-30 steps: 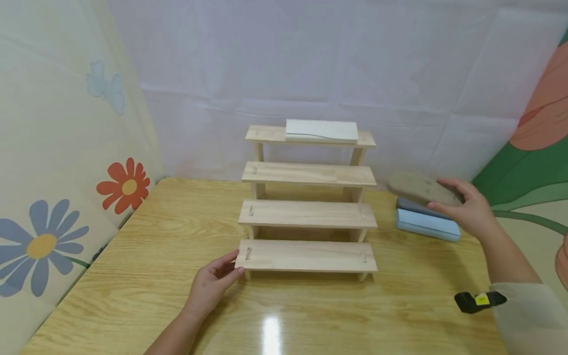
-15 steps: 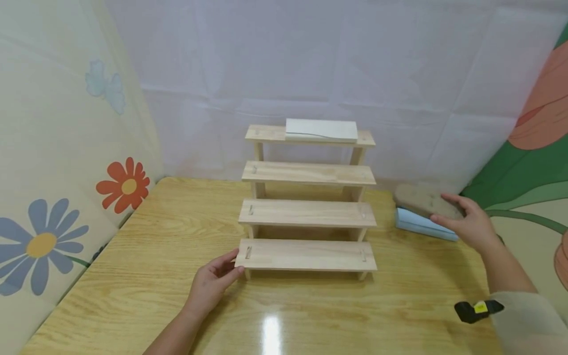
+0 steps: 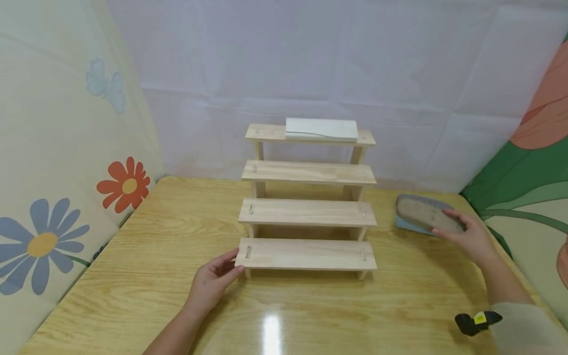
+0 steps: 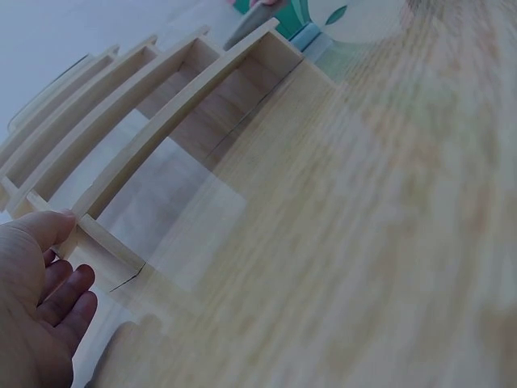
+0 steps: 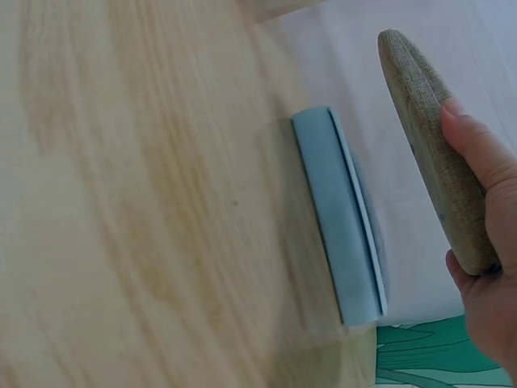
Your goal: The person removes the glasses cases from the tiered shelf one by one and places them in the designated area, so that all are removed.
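A wooden four-tier stepped stand [image 3: 306, 212] is on the table. My left hand [image 3: 208, 288] pinches the left end of its lowest shelf; in the left wrist view the thumb lies on the corner, with fingers below. At the right, my right hand [image 3: 472, 241] grips one end of a brownish, cloth-textured glasses case [image 5: 424, 129]. From the head, this case overlaps a light blue glasses case [image 5: 335, 218] and a dark grey case [image 3: 437, 200] on the table. The right wrist view shows it raised, apart from the blue one.
A white case with a flap [image 3: 321, 129] lies on the stand's top shelf. The wood-grain table [image 3: 146, 236] spreads around the stand, with a white cloth backdrop [image 3: 306, 59] behind. Flower-patterned panels [image 3: 44, 148] border both sides.
My right hand has come down and slightly nearer with the brown glasses case, which now covers most of the blue case; the grey one shows behind. The left hand and stand keep their place.
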Tool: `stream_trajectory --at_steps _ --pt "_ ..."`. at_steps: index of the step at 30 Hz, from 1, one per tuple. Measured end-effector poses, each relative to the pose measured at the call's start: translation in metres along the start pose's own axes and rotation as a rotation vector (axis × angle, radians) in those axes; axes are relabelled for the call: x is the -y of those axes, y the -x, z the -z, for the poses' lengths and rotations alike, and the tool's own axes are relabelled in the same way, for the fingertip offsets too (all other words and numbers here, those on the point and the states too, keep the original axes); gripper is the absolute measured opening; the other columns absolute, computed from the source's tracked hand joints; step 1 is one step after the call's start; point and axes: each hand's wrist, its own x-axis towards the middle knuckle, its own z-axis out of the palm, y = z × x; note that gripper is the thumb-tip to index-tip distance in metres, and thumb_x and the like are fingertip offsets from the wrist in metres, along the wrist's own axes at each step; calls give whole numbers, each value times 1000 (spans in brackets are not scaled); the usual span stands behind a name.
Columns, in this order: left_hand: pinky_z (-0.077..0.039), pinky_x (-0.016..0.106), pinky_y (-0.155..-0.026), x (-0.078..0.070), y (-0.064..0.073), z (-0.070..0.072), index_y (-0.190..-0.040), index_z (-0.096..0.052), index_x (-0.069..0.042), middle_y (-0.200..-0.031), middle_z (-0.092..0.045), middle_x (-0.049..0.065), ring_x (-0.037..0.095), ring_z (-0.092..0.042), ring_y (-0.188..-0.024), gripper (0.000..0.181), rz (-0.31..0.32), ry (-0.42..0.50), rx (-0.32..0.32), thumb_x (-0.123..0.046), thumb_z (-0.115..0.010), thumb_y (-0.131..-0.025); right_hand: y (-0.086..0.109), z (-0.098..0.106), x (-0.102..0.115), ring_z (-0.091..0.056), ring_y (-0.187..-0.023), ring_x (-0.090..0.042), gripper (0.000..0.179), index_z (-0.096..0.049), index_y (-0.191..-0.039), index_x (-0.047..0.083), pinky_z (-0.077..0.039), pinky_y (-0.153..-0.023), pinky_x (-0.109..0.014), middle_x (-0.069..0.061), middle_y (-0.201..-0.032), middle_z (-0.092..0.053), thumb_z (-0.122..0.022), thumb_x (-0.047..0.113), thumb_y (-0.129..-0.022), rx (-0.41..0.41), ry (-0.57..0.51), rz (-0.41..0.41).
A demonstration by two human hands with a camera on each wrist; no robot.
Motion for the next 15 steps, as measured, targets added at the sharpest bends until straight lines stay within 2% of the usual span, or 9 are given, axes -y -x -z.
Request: stream_trajectory --at_steps 5,9,15 --pt "-52 11 -81 -1 1 0 -133 -58 -1 -135 -60 19 -7 -60 -93 48 0 -8 -3 -14 -72 -89 4 -6 -9 -23 -135 -60 81 -29 -150 -4 -27 -103 -72 -38 -154 -21 -68 37 -92 17 -20 4" --pt "-52 12 -80 -1 2 0 -132 -58 0 -134 -60 20 -5 -61 -93 48 -3 -5 -1 -14 -72 -89 8 -10 -15 -27 -133 -59 80 -30 -149 -5 -30 -101 -70 -39 -151 -24 -68 37 -92 28 1 2" --pt "-52 12 -80 -1 2 0 -133 -58 0 -133 -61 21 -3 -61 -93 48 -6 -3 0 -14 -72 -89 14 -14 -22 -28 -132 -59 83 -29 -150 -3 -32 -100 -69 -40 -151 -24 -67 43 -92 69 26 -42"
